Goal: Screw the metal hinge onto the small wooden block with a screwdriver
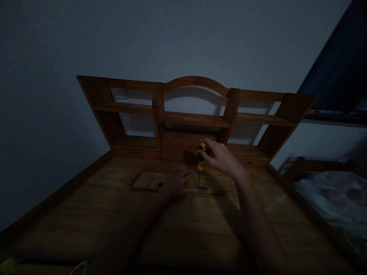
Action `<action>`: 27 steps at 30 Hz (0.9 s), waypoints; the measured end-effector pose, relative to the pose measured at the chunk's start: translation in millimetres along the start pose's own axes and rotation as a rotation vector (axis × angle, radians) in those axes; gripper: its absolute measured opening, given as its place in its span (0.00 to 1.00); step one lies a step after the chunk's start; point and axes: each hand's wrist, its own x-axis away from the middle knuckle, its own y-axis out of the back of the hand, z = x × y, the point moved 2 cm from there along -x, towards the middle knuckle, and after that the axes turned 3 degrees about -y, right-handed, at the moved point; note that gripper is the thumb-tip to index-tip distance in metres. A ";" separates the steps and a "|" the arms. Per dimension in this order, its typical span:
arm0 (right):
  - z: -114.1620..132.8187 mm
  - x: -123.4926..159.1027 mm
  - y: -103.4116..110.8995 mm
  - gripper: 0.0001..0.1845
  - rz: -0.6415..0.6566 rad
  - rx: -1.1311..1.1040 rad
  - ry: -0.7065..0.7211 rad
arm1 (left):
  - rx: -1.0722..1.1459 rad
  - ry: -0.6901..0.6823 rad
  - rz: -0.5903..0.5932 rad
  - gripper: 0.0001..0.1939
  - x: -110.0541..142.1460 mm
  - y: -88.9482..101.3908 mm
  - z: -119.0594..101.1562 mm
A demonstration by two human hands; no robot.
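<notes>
My right hand (216,154) is closed around the handle of a yellow and black screwdriver (200,165). The screwdriver stands nearly upright, its shaft pointing down at a small metal piece (202,188) on the wooden desk. Low over the desktop, my left hand (179,182) has its fingers apart, with the thumb stretched to the metal piece beside the screwdriver's tip. Under and left of that hand lies a flat wooden board (146,180) with an angled end and a dark spot. In the dim light I cannot make out the metal piece's exact shape.
A wooden shelf unit (195,119) with several compartments rises at the desk's back, against a pale wall (183,42). A thin square outline (200,208) shows on the desktop (114,225). A bed with pale bedding (332,194) stands at right. A white cable (79,266) lies at the front.
</notes>
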 end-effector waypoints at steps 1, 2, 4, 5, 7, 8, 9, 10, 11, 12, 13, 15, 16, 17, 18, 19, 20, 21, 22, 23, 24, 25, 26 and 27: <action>0.4 -0.3 -0.5 0.08 -0.015 0.016 -0.005 | 0.002 -0.001 -0.004 0.38 0.0 0.1 -0.1; 0.9 -0.5 -1.0 0.07 -0.029 0.034 -0.009 | 0.003 -0.003 -0.008 0.38 -0.1 0.1 -0.3; 1.7 -1.0 -1.8 0.08 -0.046 0.064 -0.013 | 0.004 -0.002 -0.011 0.38 -0.1 0.1 -0.5; 1.9 -1.3 -2.1 0.09 -0.049 0.073 -0.011 | 0.005 0.001 -0.010 0.38 -0.1 0.0 -0.5; 1.8 -1.5 -1.9 0.11 -0.043 0.070 0.000 | 0.006 0.007 -0.009 0.39 -0.1 -0.2 -0.3; 1.6 -1.5 -1.5 0.12 -0.033 0.058 0.010 | 0.006 0.008 -0.008 0.39 -0.1 -0.2 -0.2; 1.2 -1.3 -0.8 0.11 -0.021 0.040 0.019 | 0.006 0.008 -0.006 0.39 -0.1 -0.1 -0.1; 0.7 -1.0 0.2 0.11 -0.008 0.016 0.027 | 0.005 0.006 -0.002 0.39 -0.1 0.1 -0.1; 0.3 -0.5 1.2 0.12 0.007 -0.009 0.032 | 0.004 0.005 0.001 0.38 -0.2 0.5 -0.1; -0.2 0.0 2.3 0.14 0.023 -0.032 0.033 | 0.003 0.006 0.004 0.38 -0.3 1.0 -0.1; -0.5 0.6 3.3 0.16 0.038 -0.051 0.031 | 0.005 0.006 0.010 0.38 -0.5 1.6 -0.2; -0.5 1.7 4.8 0.18 0.055 -0.074 0.024 | 0.010 0.010 0.017 0.39 -1.1 2.7 -0.4; -0.2 2.1 5.3 0.18 0.058 -0.077 0.024 | 0.013 0.010 0.022 0.39 -1.3 3.1 -0.6; 0.3 2.4 5.6 0.17 0.056 -0.078 0.025 | 0.015 0.010 0.026 0.39 -1.6 3.4 -0.9; 0.7 2.5 5.8 0.17 0.053 -0.075 0.026 | 0.016 0.011 0.028 0.39 -1.7 3.6 -1.1; 1.1 2.5 5.8 0.16 0.051 -0.071 0.026 | 0.016 0.013 0.029 0.39 -1.8 3.7 -1.3; 1.3 2.4 5.6 0.16 0.051 -0.067 0.023 | 0.016 0.014 0.030 0.39 -1.8 3.8 -1.4; 1.4 2.2 5.5 0.16 0.052 -0.065 0.019 | 0.016 0.013 0.032 0.39 -1.7 3.7 -1.5; 1.4 2.0 5.3 0.16 0.053 -0.065 0.016 | 0.016 0.013 0.031 0.40 -1.6 3.6 -1.4; 1.4 1.8 5.2 0.16 0.053 -0.066 0.016 | 0.016 0.011 0.031 0.40 -1.4 3.3 -1.3; 1.5 1.6 5.1 0.16 0.052 -0.067 0.018 | 0.016 0.009 0.031 0.40 -1.2 2.8 -1.0; 1.6 1.5 5.0 0.16 0.050 -0.067 0.022 | 0.015 0.008 0.030 0.40 -0.9 2.3 -0.6; 1.7 1.4 4.9 0.16 0.048 -0.068 0.026 | 0.015 0.008 0.027 0.40 -0.7 1.6 -0.2; 1.9 1.5 5.0 0.16 0.045 -0.067 0.029 | 0.015 0.008 0.024 0.40 -0.4 0.8 0.3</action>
